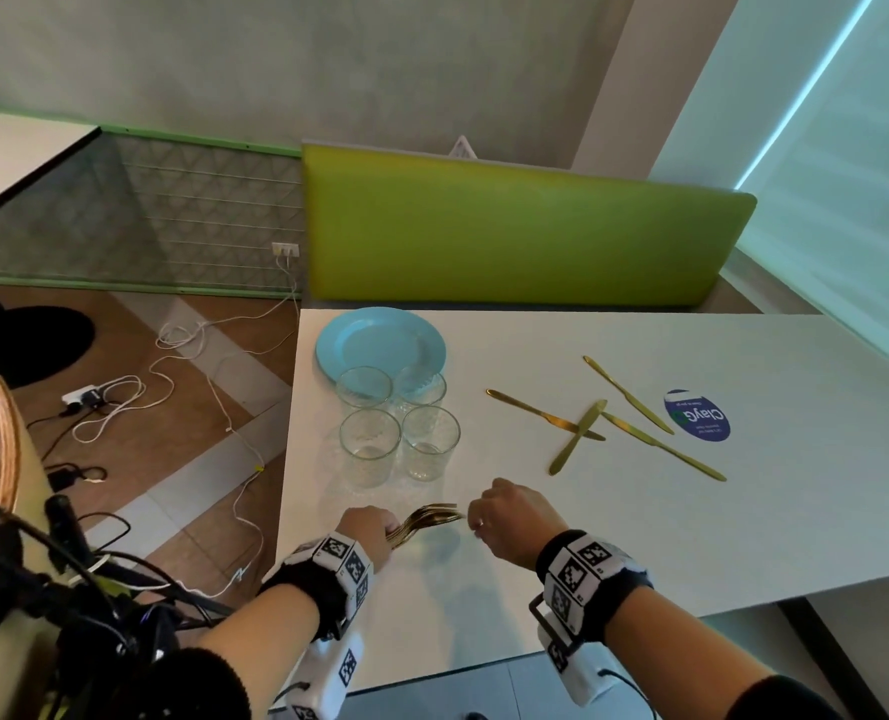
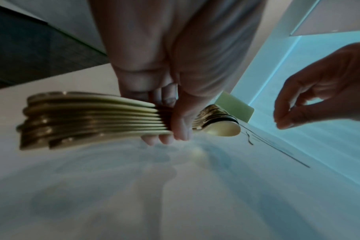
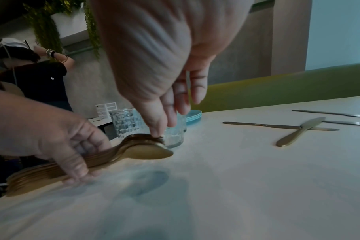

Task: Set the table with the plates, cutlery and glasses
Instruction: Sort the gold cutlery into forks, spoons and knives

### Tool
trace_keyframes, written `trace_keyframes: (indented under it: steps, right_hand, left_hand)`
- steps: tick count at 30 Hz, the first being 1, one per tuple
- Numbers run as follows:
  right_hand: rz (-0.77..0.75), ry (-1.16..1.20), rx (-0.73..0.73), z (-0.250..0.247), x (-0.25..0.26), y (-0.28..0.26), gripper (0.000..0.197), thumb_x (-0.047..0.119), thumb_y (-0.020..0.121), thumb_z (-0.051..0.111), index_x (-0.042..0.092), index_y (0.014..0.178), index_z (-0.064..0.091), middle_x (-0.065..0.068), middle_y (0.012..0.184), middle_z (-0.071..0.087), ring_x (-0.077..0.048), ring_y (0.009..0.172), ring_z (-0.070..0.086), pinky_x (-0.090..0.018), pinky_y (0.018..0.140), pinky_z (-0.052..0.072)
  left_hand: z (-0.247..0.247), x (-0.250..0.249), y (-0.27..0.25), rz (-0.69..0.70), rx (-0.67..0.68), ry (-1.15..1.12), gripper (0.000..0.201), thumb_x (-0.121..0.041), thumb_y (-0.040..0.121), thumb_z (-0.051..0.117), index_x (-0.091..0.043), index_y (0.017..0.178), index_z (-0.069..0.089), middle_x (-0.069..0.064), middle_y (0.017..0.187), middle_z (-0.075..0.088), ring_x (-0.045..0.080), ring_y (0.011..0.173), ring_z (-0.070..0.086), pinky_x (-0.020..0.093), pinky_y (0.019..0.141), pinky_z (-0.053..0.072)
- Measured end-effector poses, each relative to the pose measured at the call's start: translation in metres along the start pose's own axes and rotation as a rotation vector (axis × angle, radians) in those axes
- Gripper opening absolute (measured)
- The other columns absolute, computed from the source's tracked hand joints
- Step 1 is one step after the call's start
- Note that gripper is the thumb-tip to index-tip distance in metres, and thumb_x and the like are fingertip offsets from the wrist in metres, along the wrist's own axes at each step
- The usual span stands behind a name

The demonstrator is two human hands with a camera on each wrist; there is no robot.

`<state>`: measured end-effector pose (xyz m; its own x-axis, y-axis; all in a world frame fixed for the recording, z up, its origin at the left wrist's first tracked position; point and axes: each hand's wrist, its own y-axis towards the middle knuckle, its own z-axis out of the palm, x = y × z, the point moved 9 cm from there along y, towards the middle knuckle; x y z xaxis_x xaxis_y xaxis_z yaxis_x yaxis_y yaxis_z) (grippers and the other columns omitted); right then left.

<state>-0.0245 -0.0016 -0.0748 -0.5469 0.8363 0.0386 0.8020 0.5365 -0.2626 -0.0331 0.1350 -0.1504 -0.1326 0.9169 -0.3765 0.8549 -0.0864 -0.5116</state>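
My left hand (image 1: 367,527) (image 2: 170,133) (image 3: 76,170) grips a bundle of gold spoons and forks (image 1: 421,519) (image 2: 93,120) (image 3: 142,149) by the handles, just above the white table (image 1: 535,537). My right hand (image 1: 489,517) (image 3: 164,123) (image 2: 286,120) hovers at the bundle's tips with loosely bent fingers; one fingertip (image 3: 156,134) meets the top spoon bowl, and nothing is held. A stack of light blue plates (image 1: 380,340) sits at the far left corner. Several clear glasses (image 1: 369,444) stand in front of it. Several gold knives (image 1: 546,415) lie scattered to the right.
A round blue sticker (image 1: 697,415) lies on the table beyond the knives. A green bench back (image 1: 510,236) runs along the far edge. Cables (image 1: 172,366) trail on the floor left of the table. Another person (image 3: 35,73) stands far off to the left.
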Motion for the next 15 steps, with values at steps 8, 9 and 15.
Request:
trace_keyframes:
  steps: [8, 9, 15]
  right_hand:
    - [0.057, -0.036, 0.053, 0.012, -0.013, 0.006, 0.026, 0.022, 0.095, 0.045, 0.018, 0.113, 0.063, -0.005, 0.112, 0.063, -0.021, 0.114, 0.05, -0.031, 0.087, 0.043]
    - [0.062, -0.034, 0.052, 0.013, -0.014, 0.007, 0.026, 0.021, 0.095, 0.045, 0.018, 0.113, 0.063, -0.005, 0.112, 0.063, -0.021, 0.114, 0.05, -0.031, 0.087, 0.043]
    - [0.072, -0.031, 0.044, 0.014, -0.022, 0.007, 0.026, 0.023, 0.095, 0.045, 0.02, 0.114, 0.063, -0.004, 0.114, 0.062, -0.02, 0.114, 0.051, -0.03, 0.087, 0.044]
  left_hand:
    - [0.009, 0.018, 0.001, -0.018, 0.058, 0.103, 0.042, -0.004, 0.087, 0.047, -0.02, 0.124, 0.06, 0.003, 0.129, 0.056, 0.021, 0.12, 0.053, 0.022, 0.096, 0.043]
    - [0.01, 0.018, 0.002, -0.019, 0.07, 0.106, 0.041, -0.004, 0.086, 0.047, -0.021, 0.12, 0.063, 0.003, 0.122, 0.058, 0.02, 0.113, 0.056, 0.021, 0.092, 0.045]
    - [0.01, 0.021, 0.009, -0.029, 0.093, 0.137, 0.036, -0.006, 0.083, 0.054, -0.022, 0.113, 0.067, 0.002, 0.107, 0.058, 0.018, 0.103, 0.061, 0.02, 0.085, 0.047]
